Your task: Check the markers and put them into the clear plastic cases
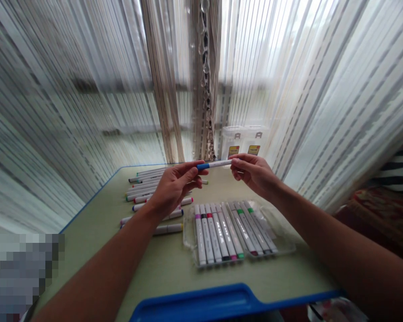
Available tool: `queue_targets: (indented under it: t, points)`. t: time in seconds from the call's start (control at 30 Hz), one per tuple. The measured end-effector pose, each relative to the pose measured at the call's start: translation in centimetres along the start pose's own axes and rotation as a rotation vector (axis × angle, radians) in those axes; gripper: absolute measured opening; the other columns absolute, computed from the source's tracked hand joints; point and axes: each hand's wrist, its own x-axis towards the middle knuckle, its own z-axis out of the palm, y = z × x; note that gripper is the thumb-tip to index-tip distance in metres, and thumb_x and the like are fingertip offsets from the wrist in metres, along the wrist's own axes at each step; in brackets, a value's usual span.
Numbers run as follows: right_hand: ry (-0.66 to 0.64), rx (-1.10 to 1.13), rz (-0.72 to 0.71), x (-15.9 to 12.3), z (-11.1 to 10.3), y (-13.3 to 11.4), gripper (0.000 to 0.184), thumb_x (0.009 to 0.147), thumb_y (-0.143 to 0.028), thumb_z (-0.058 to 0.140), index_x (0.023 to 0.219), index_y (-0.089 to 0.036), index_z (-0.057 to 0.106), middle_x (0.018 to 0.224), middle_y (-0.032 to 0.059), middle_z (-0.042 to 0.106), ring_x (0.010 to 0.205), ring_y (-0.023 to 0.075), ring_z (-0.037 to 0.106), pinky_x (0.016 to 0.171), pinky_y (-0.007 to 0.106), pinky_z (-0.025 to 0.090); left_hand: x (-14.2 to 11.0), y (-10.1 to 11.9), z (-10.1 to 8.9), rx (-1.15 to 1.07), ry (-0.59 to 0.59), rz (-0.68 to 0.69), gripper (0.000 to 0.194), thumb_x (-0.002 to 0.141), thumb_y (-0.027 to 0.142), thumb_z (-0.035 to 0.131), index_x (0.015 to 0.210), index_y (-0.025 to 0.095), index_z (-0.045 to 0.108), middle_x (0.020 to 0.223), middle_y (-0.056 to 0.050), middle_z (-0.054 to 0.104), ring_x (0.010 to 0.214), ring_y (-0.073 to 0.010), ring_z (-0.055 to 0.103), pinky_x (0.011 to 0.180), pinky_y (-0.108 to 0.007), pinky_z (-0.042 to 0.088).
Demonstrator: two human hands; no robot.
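A white marker with a blue cap (218,164) is held level above the table between both my hands. My left hand (179,183) pinches its blue end, and the fingertips of my right hand (251,169) grip the white end. Below them lies a clear plastic case (282,247) with several white markers (218,237) side by side in it, their bands purple, black, red and green. Its right part holds no markers. Loose markers (144,185) with various coloured ends lie in a rough column to the left, partly hidden behind my left hand and forearm.
The pale green table (97,241) has a blue edge and a blue tray (195,308) along its front. Two clear plastic containers (243,138) with yellow labels stand at the back. String curtains (104,67) and a hanging bead strand (206,80) are behind the table.
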Motion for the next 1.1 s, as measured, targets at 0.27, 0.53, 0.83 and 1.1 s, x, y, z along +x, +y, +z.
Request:
queue_targets:
  t: [0.27, 0.53, 0.83, 1.1]
  points:
    - [-0.060, 0.037, 0.060, -0.18, 0.12, -0.28, 0.022, 0.071, -0.029, 0.085, 0.085, -0.016, 0.075, 0.067, 0.0006, 0.064, 0.056, 0.0102, 0.054, 0.049, 0.023, 0.042, -0.35, 0.19, 0.17, -0.065, -0.065, -0.033, 0.025, 0.075, 0.017, 0.083, 0.100, 0.015, 0.080, 0.089, -0.010, 0.079, 0.067, -0.0115, 0.070, 0.068, -0.023, 0.058]
    - [-0.075, 0.024, 0.073, -0.36, 0.30, -0.38, 0.022, 0.071, -0.030, 0.085, 0.084, -0.017, 0.074, 0.066, 0.0005, 0.063, 0.055, 0.0104, 0.054, 0.048, 0.024, 0.042, -0.54, 0.39, 0.33, -0.055, -0.068, -0.057, 0.032, 0.065, 0.018, 0.091, 0.095, 0.016, 0.081, 0.081, -0.010, 0.079, 0.067, -0.0129, 0.071, 0.068, -0.023, 0.058]
    - [-0.089, 0.000, 0.060, -0.46, 0.46, -0.44, 0.024, 0.070, -0.032, 0.087, 0.083, -0.017, 0.075, 0.065, 0.0000, 0.063, 0.054, 0.0105, 0.054, 0.047, 0.024, 0.042, -0.51, 0.38, 0.08, -0.046, -0.050, -0.085, 0.029, 0.064, 0.026, 0.092, 0.088, 0.014, 0.081, 0.076, -0.009, 0.078, 0.059, -0.0120, 0.069, 0.061, -0.023, 0.057]
    - [-0.108, -0.001, 0.046, -0.49, 0.38, -0.41, 0.021, 0.072, -0.030, 0.085, 0.085, -0.017, 0.075, 0.066, -0.0001, 0.062, 0.056, 0.0101, 0.053, 0.049, 0.024, 0.041, -0.33, 0.16, -0.17, -0.076, -0.066, -0.110, 0.028, 0.070, 0.032, 0.089, 0.087, 0.012, 0.081, 0.075, -0.010, 0.078, 0.060, -0.0132, 0.070, 0.060, -0.023, 0.057]
